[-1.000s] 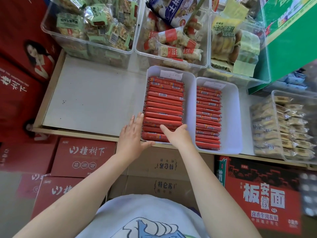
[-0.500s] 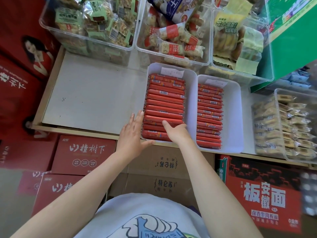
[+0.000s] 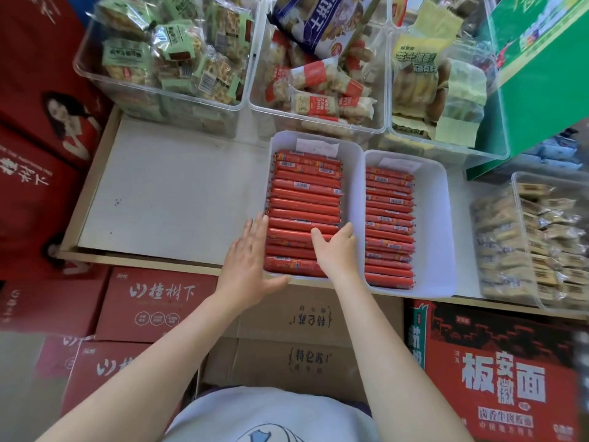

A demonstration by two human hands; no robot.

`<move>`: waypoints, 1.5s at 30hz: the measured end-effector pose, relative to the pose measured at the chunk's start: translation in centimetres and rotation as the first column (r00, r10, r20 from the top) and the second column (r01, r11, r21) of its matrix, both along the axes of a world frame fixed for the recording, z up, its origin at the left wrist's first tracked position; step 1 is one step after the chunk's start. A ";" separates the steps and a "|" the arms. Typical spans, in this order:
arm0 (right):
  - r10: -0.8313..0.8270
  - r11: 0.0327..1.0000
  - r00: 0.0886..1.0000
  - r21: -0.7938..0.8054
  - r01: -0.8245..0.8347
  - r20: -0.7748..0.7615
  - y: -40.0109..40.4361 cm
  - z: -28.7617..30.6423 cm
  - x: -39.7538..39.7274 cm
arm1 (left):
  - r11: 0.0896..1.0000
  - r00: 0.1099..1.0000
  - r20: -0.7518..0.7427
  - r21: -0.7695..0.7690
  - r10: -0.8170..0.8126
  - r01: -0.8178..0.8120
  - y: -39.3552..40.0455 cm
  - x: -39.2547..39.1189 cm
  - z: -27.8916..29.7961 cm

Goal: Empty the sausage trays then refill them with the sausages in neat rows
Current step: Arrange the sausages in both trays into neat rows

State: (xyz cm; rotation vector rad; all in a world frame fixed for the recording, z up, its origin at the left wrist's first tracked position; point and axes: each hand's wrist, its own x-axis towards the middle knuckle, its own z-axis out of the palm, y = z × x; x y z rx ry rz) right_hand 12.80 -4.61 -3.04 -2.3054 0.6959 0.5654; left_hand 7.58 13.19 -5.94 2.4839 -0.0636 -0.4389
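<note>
Sausages, red plastic-wrapped sticks point(image 3: 304, 212), lie in neat rows in two white plastic trays point(image 3: 353, 173) at frame centre. Left hand point(image 3: 247, 260), fingers straight, flat vs left tray's outer wall. Right hand point(image 3: 336, 250) rests on near rows, fingers relaxed, gripping nothing.

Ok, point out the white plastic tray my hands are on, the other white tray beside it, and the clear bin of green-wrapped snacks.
White plastic sausage tray under the hands point(image 3: 353, 173): head view, right wall.
Second white plastic tray point(image 3: 436, 224): head view, bare floor.
Clear plastic bin of green-wrapped snacks point(image 3: 178, 94): head view, near rim.
</note>
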 end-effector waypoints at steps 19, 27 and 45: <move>-0.213 0.934 0.974 0.308 0.181 0.074 -1.2 -0.7 6.9 | 0.994 0.999 0.039 0.113 0.002 -0.006 -2.5 8.7 -0.4; -0.174 0.925 0.985 0.344 0.160 0.010 -1.9 -0.8 9.0 | 0.997 0.995 0.101 0.082 -0.010 0.001 -3.6 8.6 -1.1; -0.189 0.931 0.982 0.317 0.179 -0.001 -1.6 -2.2 15.4 | 0.995 0.993 0.120 0.095 0.000 -0.012 -3.3 8.7 -1.8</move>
